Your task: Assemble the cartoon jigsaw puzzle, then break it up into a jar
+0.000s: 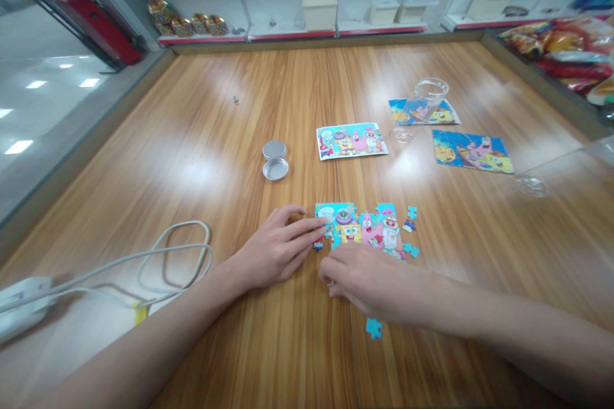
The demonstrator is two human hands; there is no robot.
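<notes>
A partly assembled jigsaw puzzle (350, 233) with cartoon figures lies on the table before me, with gaps along its edges. My left hand (281, 248) rests at its left side, fingers stretched out and fingertips on the pieces there. Over the puzzle's lower edge, my right hand (362, 278) is closed in a pinch. Something small and pale shows at its fingertips, too little to make out. Loose puzzle pieces (410, 249) lie to the right of the puzzle, and a blue puzzle piece (374, 328) lies below my right hand. The hand hides the puzzle's lower left part.
Behind the puzzle lies a matching picture card (352, 142). Two round metal tins or lids (275, 170) are left of it. Farther right are a blue picture card (472, 151), another card (417, 116) and a clear cup (432, 88). A white cable (204, 249) loops at left.
</notes>
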